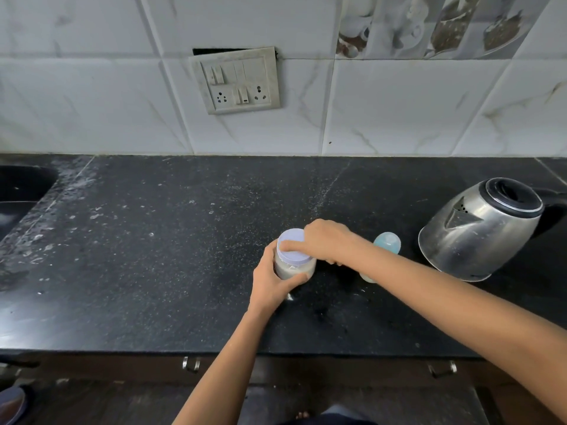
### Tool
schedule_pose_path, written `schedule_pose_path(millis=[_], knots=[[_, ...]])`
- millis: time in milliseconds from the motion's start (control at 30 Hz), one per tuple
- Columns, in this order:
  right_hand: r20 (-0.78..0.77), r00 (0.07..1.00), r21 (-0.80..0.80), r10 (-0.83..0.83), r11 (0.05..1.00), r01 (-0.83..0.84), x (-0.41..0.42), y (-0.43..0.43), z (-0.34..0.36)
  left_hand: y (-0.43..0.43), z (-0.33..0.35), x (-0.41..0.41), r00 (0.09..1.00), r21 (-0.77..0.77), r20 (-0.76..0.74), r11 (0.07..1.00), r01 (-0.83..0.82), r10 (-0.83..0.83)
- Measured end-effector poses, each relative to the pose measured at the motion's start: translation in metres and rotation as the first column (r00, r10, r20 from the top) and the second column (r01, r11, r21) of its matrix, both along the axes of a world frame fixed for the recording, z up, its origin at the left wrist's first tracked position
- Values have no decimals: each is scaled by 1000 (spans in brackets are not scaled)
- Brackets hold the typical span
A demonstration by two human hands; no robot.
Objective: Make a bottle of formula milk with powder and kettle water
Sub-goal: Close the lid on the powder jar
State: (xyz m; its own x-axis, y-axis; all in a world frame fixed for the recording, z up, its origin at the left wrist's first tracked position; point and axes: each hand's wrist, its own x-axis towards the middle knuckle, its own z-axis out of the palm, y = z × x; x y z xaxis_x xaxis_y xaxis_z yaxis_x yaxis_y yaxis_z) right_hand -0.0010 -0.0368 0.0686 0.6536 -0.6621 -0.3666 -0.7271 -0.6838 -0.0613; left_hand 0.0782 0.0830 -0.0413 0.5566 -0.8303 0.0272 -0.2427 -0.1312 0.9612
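Powder jar: a clear plastic jar [295,266], short and round, with whitish powder showing through its wall; it stands upright.
Lid: a pale lavender ribbed screw lid [291,244] sits on top of the jar and is wider than the jar's shoulder.
Jar position: on the speckled black stone counter [153,256], near the front edge and roughly mid-width, well apart from the wall.
Left hand: the left hand [271,286] wraps the jar's body from the near left side; the thumb crosses the front of the jar below the lid, and the other fingers [270,251] curl round the far left wall.
Right hand: the right hand [328,240] lies over the lid from the right, one fingertip pressed on the lid's top and the rest curled down over its right rim, gripping it.
Feeding bottle: a small baby bottle with a pale blue domed cap [388,243] stands just behind the right wrist, partly hidden by the forearm.
Kettle: a dented stainless steel electric kettle with a black lid [478,231] stands right of the bottle, apart from it.
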Motion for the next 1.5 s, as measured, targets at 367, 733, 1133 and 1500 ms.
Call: schedule_pose_path(millis=[367,733,1133,1500], knots=[[-57,758,-282,650,718,-636,-4,-23,-30,-7,-3,-5,998,-1,-14,998,-63,63],[704,709,1,-43,998,59,-45,35,-76,-7,-8,-4,998,1,39,999,-52,52],[800,340,346,-493,844,410,-157,-8,-134,-20,-17,-17,990,25,17,989,-144,143],[737,374,446,-563,821,358,-126,-66,-127,-60,-9,8,997,72,46,995,-70,66]])
